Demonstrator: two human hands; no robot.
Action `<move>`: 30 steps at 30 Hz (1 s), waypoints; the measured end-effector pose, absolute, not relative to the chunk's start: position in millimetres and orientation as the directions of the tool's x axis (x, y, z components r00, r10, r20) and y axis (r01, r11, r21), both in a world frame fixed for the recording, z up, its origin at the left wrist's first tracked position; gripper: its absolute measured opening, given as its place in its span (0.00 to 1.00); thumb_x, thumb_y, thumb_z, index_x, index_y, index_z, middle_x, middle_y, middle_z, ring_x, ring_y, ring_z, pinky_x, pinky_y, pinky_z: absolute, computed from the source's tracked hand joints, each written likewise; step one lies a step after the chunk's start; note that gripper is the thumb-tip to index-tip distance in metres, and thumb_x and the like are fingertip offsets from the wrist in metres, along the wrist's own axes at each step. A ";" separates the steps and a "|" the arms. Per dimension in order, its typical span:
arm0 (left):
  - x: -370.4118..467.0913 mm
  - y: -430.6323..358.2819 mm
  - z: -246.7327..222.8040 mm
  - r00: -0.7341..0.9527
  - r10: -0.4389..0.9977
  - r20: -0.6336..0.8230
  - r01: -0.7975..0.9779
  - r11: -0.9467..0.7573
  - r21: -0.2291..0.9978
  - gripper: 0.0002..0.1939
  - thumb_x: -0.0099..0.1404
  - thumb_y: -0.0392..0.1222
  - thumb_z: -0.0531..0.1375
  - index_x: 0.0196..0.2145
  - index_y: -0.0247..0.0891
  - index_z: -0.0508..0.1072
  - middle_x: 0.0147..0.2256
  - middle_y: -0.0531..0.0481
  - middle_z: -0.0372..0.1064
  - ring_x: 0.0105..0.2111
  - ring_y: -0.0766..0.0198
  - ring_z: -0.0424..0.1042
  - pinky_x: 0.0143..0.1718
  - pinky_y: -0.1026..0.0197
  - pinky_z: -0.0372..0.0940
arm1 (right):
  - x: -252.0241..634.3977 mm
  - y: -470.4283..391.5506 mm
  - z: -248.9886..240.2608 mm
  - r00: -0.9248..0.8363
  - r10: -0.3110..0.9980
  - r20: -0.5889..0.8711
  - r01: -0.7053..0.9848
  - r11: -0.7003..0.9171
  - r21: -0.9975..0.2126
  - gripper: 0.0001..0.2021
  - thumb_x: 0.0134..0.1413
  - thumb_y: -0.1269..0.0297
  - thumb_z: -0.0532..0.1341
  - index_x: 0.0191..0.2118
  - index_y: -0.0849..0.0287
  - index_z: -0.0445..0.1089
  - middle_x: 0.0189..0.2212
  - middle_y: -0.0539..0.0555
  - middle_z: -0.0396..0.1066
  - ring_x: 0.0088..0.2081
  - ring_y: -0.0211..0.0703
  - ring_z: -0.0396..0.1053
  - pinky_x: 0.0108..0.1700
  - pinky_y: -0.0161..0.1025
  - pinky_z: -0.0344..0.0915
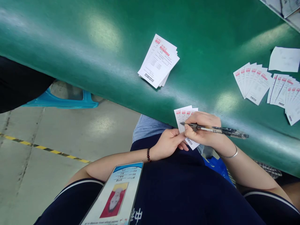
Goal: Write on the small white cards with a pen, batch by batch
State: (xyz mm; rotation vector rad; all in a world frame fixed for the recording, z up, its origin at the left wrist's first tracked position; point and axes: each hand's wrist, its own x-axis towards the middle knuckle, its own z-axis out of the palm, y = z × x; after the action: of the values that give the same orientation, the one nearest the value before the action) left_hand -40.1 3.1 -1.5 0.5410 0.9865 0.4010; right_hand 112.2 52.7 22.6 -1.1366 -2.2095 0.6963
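Note:
A small fan of white certificate cards with red headings lies at the near edge of the green table. My left hand grips the cards at their lower end, its thumb or finger reaching over them. In my right hand is a black pen, its tip pointing left at the cards' left side. The right hand rests over the cards and covers much of them. Further up the table sits a stack of the same certificate cards, slightly uneven.
The green table slants across the view. Several fanned certificate cards and a blank white paper lie at right. A blue stool stands at left beside dark clothing. An ID badge hangs on my chest.

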 end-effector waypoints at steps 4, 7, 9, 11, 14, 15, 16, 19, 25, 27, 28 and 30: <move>-40.0 3.1 -1.2 0.496 0.551 -0.672 -0.083 0.800 0.595 0.25 0.61 0.62 0.60 0.23 0.35 0.70 0.18 0.48 0.73 0.20 0.66 0.73 0.26 0.66 0.67 | 112.3 52.0 22.4 -0.468 0.857 0.216 0.579 0.482 -0.658 0.06 0.47 0.73 0.58 0.25 0.54 0.64 0.19 0.46 0.69 0.22 0.37 0.68 0.28 0.36 0.66; -40.3 2.7 -1.3 0.490 0.549 -0.677 -0.083 0.802 0.591 0.24 0.61 0.60 0.60 0.22 0.35 0.70 0.19 0.48 0.73 0.20 0.66 0.73 0.26 0.66 0.67 | 111.8 52.3 22.6 -0.472 0.851 0.232 0.570 0.495 -0.655 0.06 0.48 0.72 0.59 0.26 0.53 0.65 0.19 0.46 0.70 0.22 0.37 0.68 0.28 0.36 0.67; -40.3 2.4 -1.4 0.491 0.548 -0.677 -0.086 0.804 0.588 0.24 0.62 0.59 0.60 0.22 0.35 0.70 0.19 0.48 0.73 0.20 0.66 0.73 0.26 0.66 0.67 | 111.5 52.8 22.9 -0.486 0.838 0.250 0.559 0.518 -0.648 0.05 0.48 0.72 0.59 0.27 0.53 0.65 0.19 0.46 0.70 0.22 0.37 0.69 0.28 0.37 0.67; -40.2 2.4 -1.3 0.493 0.547 -0.676 -0.084 0.804 0.589 0.24 0.62 0.59 0.60 0.22 0.35 0.70 0.19 0.47 0.73 0.21 0.66 0.73 0.26 0.66 0.67 | 111.5 52.9 23.0 -0.492 0.834 0.249 0.566 0.524 -0.637 0.05 0.48 0.72 0.59 0.28 0.53 0.66 0.19 0.46 0.70 0.22 0.37 0.69 0.27 0.37 0.67; -39.9 3.1 -0.7 0.493 0.545 -0.679 -0.077 0.804 0.590 0.24 0.62 0.60 0.59 0.23 0.34 0.70 0.19 0.47 0.73 0.21 0.65 0.73 0.26 0.66 0.67 | 112.8 52.0 21.4 -0.484 0.845 0.228 0.586 0.506 -0.632 0.06 0.48 0.71 0.59 0.27 0.52 0.65 0.19 0.46 0.70 0.22 0.38 0.68 0.27 0.38 0.67; -39.9 3.4 -0.5 0.491 0.544 -0.680 -0.077 0.805 0.588 0.24 0.62 0.60 0.59 0.23 0.34 0.70 0.19 0.47 0.73 0.21 0.65 0.74 0.26 0.66 0.67 | 113.6 51.5 20.5 -0.479 0.849 0.223 0.589 0.499 -0.636 0.06 0.48 0.71 0.59 0.27 0.52 0.65 0.19 0.46 0.70 0.22 0.38 0.69 0.27 0.38 0.67; -39.8 3.6 -0.3 0.490 0.543 -0.682 -0.078 0.806 0.586 0.24 0.62 0.60 0.59 0.23 0.35 0.70 0.19 0.47 0.73 0.21 0.65 0.74 0.25 0.66 0.67 | 114.4 51.1 19.5 -0.478 0.849 0.223 0.587 0.498 -0.639 0.06 0.48 0.71 0.59 0.27 0.52 0.65 0.20 0.46 0.71 0.22 0.38 0.69 0.27 0.38 0.68; -39.7 3.7 -0.3 0.488 0.543 -0.683 -0.083 0.808 0.583 0.24 0.62 0.60 0.60 0.22 0.35 0.69 0.19 0.47 0.73 0.20 0.66 0.74 0.26 0.66 0.67 | 116.4 50.5 17.3 -0.492 0.844 0.214 0.586 0.503 -0.635 0.05 0.49 0.70 0.60 0.28 0.52 0.66 0.20 0.46 0.71 0.23 0.38 0.69 0.28 0.37 0.68; -39.6 2.7 -1.5 0.487 0.538 -0.688 -0.082 0.813 0.577 0.24 0.62 0.60 0.60 0.23 0.34 0.70 0.19 0.47 0.73 0.21 0.66 0.73 0.26 0.66 0.67 | 115.5 50.3 17.5 -0.477 0.852 0.215 0.594 0.493 -0.635 0.04 0.48 0.71 0.59 0.27 0.54 0.65 0.20 0.47 0.70 0.22 0.38 0.69 0.28 0.37 0.67; -39.7 2.7 -1.6 0.491 0.534 -0.688 -0.082 0.815 0.574 0.24 0.62 0.60 0.60 0.23 0.34 0.70 0.19 0.47 0.73 0.20 0.66 0.73 0.26 0.66 0.67 | 115.9 49.7 16.2 -0.479 0.851 0.218 0.588 0.495 -0.640 0.04 0.48 0.71 0.59 0.28 0.54 0.65 0.20 0.47 0.70 0.22 0.38 0.69 0.28 0.37 0.67; -39.6 2.7 -1.6 0.494 0.532 -0.688 -0.085 0.817 0.570 0.24 0.62 0.60 0.59 0.24 0.34 0.70 0.19 0.47 0.73 0.20 0.66 0.73 0.26 0.66 0.67 | 116.5 49.5 15.3 -0.482 0.849 0.216 0.585 0.495 -0.642 0.04 0.48 0.71 0.60 0.28 0.54 0.65 0.20 0.47 0.70 0.23 0.38 0.69 0.28 0.38 0.67; -39.5 2.5 -1.7 0.497 0.529 -0.688 -0.093 0.820 0.564 0.24 0.62 0.60 0.59 0.25 0.34 0.70 0.19 0.47 0.73 0.20 0.66 0.73 0.27 0.65 0.67 | 117.8 49.4 13.6 -0.485 0.849 0.209 0.579 0.491 -0.651 0.04 0.48 0.71 0.60 0.29 0.53 0.66 0.21 0.47 0.71 0.23 0.38 0.70 0.29 0.38 0.68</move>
State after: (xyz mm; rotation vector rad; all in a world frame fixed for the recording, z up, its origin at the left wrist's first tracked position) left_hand -39.5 2.5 -1.7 0.4971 0.9860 0.3954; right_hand 117.8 49.4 13.6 -1.1738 -2.2244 0.6956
